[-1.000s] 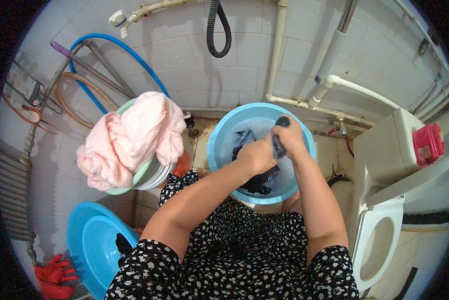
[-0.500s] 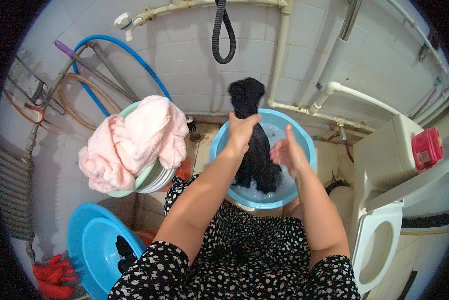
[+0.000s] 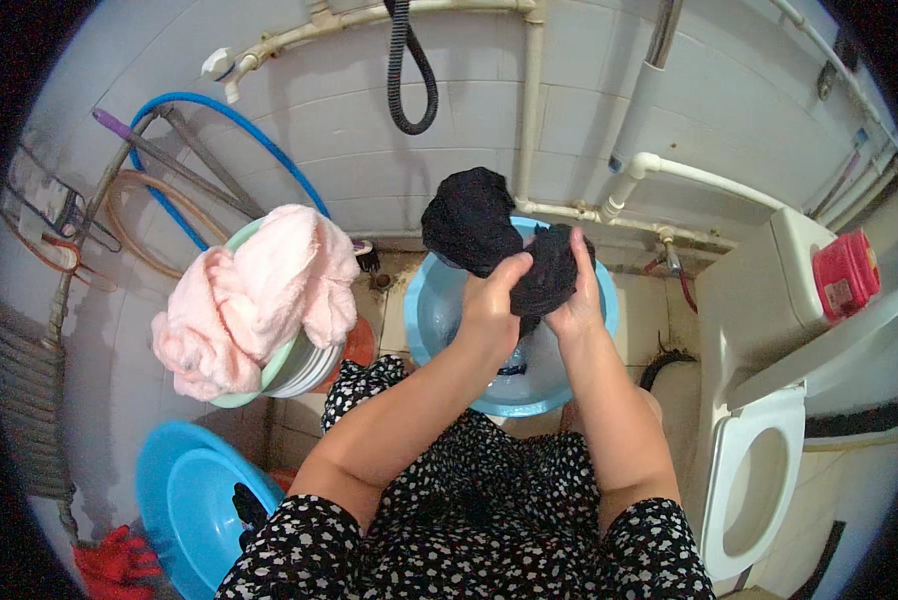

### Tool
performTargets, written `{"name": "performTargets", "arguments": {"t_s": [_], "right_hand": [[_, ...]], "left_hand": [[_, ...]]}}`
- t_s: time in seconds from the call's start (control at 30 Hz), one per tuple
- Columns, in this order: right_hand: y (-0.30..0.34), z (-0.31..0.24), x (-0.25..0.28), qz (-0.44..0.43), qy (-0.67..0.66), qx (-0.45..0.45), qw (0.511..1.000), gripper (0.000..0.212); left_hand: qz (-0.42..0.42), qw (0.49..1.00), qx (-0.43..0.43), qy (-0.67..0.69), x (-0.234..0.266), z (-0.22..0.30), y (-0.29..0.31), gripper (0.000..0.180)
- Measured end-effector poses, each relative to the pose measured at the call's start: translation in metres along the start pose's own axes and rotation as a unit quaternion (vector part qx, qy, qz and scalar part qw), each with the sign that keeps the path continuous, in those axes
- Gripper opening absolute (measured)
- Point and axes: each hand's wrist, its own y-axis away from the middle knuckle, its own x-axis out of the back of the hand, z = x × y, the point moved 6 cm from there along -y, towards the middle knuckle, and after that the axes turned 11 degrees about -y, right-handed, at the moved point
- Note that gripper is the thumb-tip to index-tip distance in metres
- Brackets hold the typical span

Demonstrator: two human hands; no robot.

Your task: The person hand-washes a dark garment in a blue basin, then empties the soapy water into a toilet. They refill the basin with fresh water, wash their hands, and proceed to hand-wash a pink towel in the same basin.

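Gathering, by appearance: one black fabric piece (image 3: 481, 232), bunched between and beyond both hands. Left hand (image 3: 491, 303) grips its middle; right hand (image 3: 577, 308), fingers extended, supports its right side; round light-blue plastic basin (image 3: 519, 408) lies beneath. Squeezing next would call for closing the right fingers.

Black cloth (image 3: 469, 218), light-blue basin (image 3: 426, 330).
Dress (image 3: 489, 500): black with white floral print. Towel (image 3: 259, 300): pale pink. Hose (image 3: 186, 97): bright blue. Glove (image 3: 115, 562): red.
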Motion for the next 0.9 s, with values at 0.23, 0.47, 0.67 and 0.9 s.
{"name": "performTargets", "arguments": {"t_s": [0.23, 0.47, 0.67, 0.9], "right_hand": [[0.01, -0.009, 0.02, 0.147, 0.266, -0.027, 0.952, 0.026], [0.003, -0.003, 0.043, 0.037, 0.443, -0.012, 0.896, 0.018], [-0.004, -0.004, 0.093, 0.075, 0.304, -0.023, 0.949, 0.031], [-0.005, -0.007, 0.088, 0.26, 0.25, -0.084, 0.929, 0.037]], "left_hand": [[-0.085, 0.884, -0.163, -0.429, -0.01, 0.02, 0.019, 0.051], [-0.117, 0.713, -0.115, -0.681, 0.001, -0.014, 0.017, 0.077], [-0.084, 0.642, -0.295, -0.703, 0.021, -0.025, 0.017, 0.077], [-0.059, 0.846, -0.156, -0.506, 0.031, -0.009, -0.021, 0.059]]}}
